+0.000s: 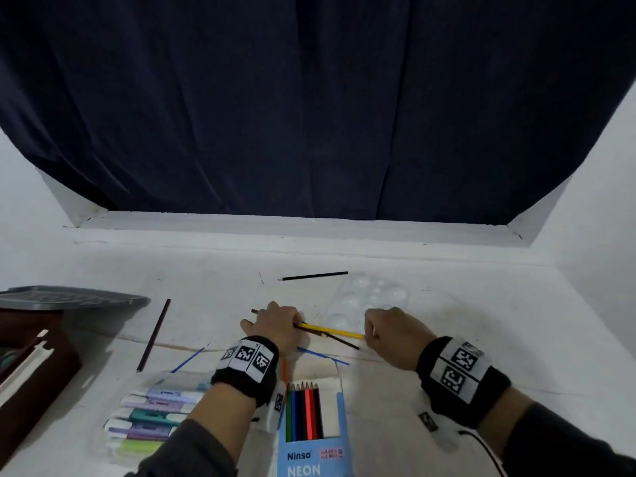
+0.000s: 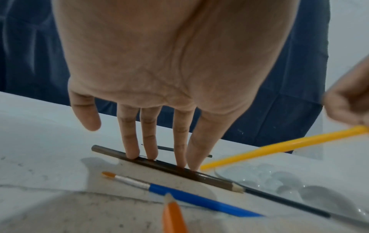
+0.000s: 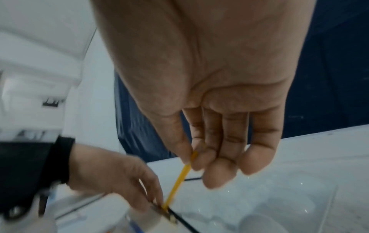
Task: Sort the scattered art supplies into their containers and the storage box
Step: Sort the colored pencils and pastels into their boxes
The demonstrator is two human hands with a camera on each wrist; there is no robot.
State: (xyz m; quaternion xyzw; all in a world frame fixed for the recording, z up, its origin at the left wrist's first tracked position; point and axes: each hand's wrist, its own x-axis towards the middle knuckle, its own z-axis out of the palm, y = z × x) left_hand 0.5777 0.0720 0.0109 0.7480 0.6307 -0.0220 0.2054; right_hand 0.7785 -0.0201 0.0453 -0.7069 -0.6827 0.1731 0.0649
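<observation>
My left hand (image 1: 275, 320) lies flat, and its straight fingertips (image 2: 132, 155) press a brown pencil (image 2: 165, 168) onto the white table. My right hand (image 1: 385, 330) pinches the end of a yellow pencil (image 1: 332, 330) between thumb and forefinger (image 3: 191, 159). The yellow pencil (image 3: 179, 181) slants down, its far tip by the left hand's fingers. An open blue Ninso pencil box (image 1: 309, 428) holding several coloured pencils lies near me. Loose on the table are an orange pencil (image 2: 173, 217), a blue brush (image 2: 189, 198), a black pencil (image 1: 313, 276) and a dark pencil (image 1: 154, 335).
A dark red storage box (image 1: 31, 383) stands at the left edge, with a grey lid (image 1: 69, 297) behind it. A clear pack of highlighters (image 1: 151, 414) lies near left. A clear paint palette (image 1: 370, 297) lies beyond my right hand. A dark curtain hangs behind the table.
</observation>
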